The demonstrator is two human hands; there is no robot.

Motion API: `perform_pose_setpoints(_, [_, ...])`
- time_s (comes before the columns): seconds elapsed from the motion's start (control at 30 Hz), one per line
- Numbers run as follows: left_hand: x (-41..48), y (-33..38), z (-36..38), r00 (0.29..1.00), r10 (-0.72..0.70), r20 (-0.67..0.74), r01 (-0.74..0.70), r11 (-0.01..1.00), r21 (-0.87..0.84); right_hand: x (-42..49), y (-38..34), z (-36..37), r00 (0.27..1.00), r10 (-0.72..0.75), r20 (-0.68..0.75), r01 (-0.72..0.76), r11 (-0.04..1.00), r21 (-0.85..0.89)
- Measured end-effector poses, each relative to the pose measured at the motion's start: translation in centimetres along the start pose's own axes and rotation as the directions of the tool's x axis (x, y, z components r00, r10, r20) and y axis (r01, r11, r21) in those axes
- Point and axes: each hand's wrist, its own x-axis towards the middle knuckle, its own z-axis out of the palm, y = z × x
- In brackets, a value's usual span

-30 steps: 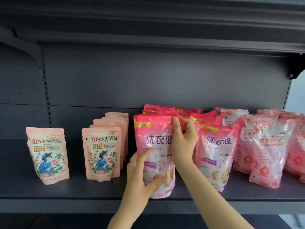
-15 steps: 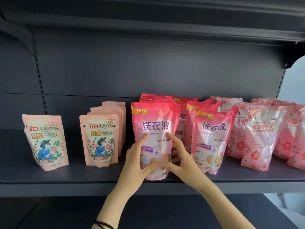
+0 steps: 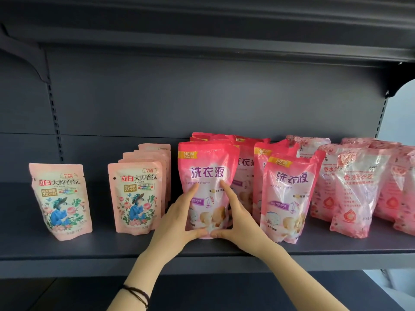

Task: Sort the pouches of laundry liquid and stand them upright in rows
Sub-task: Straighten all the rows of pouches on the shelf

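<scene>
Right, both hands are on one bright pink pouch, the front one of the middle row. The left hand cups its lower left side and the right hand its lower right. The forefingers lie up the printed front, the thumbs nearly meet at the bottom edge, and the other fingers are tucked out of sight round the sides. Each hand has a hold on it, and it stands upright on the dark grey shelf, near the front edge. More pouches of the same kind line up behind it toward the back panel.

Just beside it on the right, a second bright pink pouch heads another row and tilts a little. Further right is a crowd of crinkled translucent pink pouches, some of them leaning. On the left, a row of pale pink floral pouches stands upright, one behind another. A lone floral pouch stands well apart from them. Thin black bands circle the left wrist.
</scene>
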Motion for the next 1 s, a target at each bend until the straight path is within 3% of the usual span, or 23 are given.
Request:
perform_pose_setpoints(0.1, [-0.2, -0.2, -0.1, 0.998, 0.011, -0.07, -0.011, 1.0, -0.002, -0.5, -0.7, 0.0, 0.997, 0.019, -0.078, -0.026, 0.995, -0.094])
perform_pose_setpoints(0.27, [1.5, 1.8, -3.4, 0.961, 0.126, -0.246, -0.118, 0.992, 0.049, 0.1, -4.5, -3.6, 0.948, -0.143, -0.284, 0.031, 0.93, -0.365])
perform_pose_setpoints(0.4, [5.2, 5.0, -8.5, 0.927, 0.282, -0.248, -0.211, 0.937, 0.279, 2.5, -8.9, -8.1, 0.956, -0.242, -0.164, 0.128, 0.851, -0.509])
perform_pose_setpoints(0.53, [10.2, 7.5, -13.7, 0.9, 0.43, 0.067, -0.408, 0.779, 0.476, 5.1, -12.6, -13.2, 0.961, -0.261, 0.09, 0.245, 0.656, -0.714])
perform_pose_setpoints(0.67, [17.0, 10.3, -15.6, 0.778, 0.465, 0.423, -0.622, 0.473, 0.624, 9.0, -14.2, -18.5, 0.942, -0.101, 0.319, 0.334, 0.346, -0.877])
perform_pose_setpoints(0.8, [23.3, 12.1, -12.7, 0.706, 0.44, 0.554, -0.695, 0.282, 0.661, 12.7, -12.1, -22.4, 0.925, 0.032, 0.378, 0.372, 0.129, -0.919])
perform_pose_setpoints(0.9, [26.7, 12.5, -9.5, 0.684, 0.389, 0.617, -0.727, 0.287, 0.624, 14.9, -9.2, -24.2, 0.888, 0.103, 0.447, 0.44, 0.087, -0.894])
perform_pose_setpoints(1.0, [28.7, 12.4, -6.8, 0.664, 0.307, 0.682, -0.743, 0.378, 0.553, 16.5, -6.3, -25.1, 0.83, 0.105, 0.548, 0.521, 0.204, -0.829])
